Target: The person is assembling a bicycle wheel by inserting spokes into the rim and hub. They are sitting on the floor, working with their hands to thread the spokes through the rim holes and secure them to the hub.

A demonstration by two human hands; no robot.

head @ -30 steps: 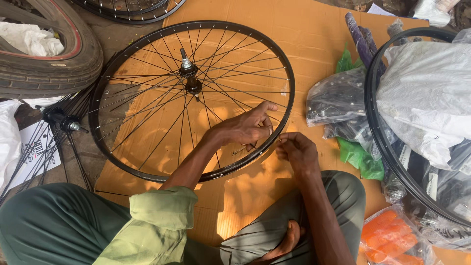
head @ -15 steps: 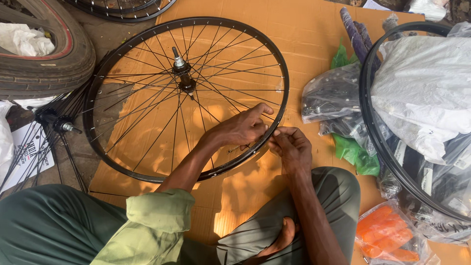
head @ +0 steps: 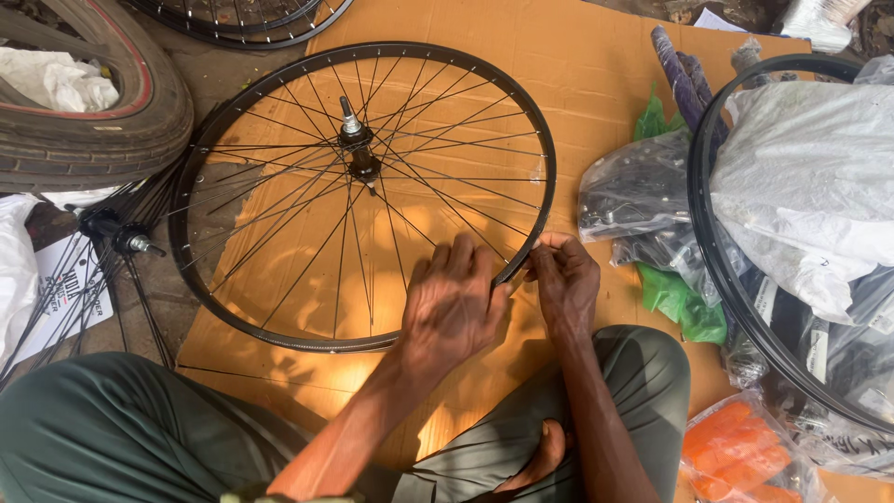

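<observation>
A black spoked bicycle wheel (head: 279,121) lies flat on a sheet of brown cardboard (head: 596,84), its hub (head: 358,154) and axle pointing up. My left hand (head: 453,303) rests over the near right part of the rim, fingers spread across the spokes. Just to its right, my right hand (head: 563,279) pinches the outer edge of the same rim with closed fingers. What sits between those fingertips is hidden. My crossed legs in green trousers and a bare foot (head: 540,456) fill the bottom of the view.
A worn tyre (head: 121,121) lies at the upper left, with a loose hub and spokes (head: 121,237) below it. At the right sit a bare black rim (head: 722,270), white and clear plastic bags (head: 810,177), green plastic (head: 680,303) and an orange packet (head: 736,447).
The view has shifted, so the wheel now sits further right and lower. My left hand moved along the rim toward me, and my right hand closed in on the rim beside it.
</observation>
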